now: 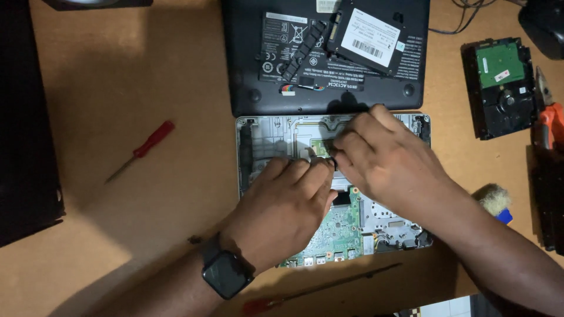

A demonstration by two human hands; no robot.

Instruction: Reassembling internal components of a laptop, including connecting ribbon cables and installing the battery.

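- Head view: the left hand and right hand meet over the opened laptop base, fingers pinched together on a small black part.
- The base lies mid-surface, just below the removed cover.
- A red screwdriver lies well left; a hard drive sits right.
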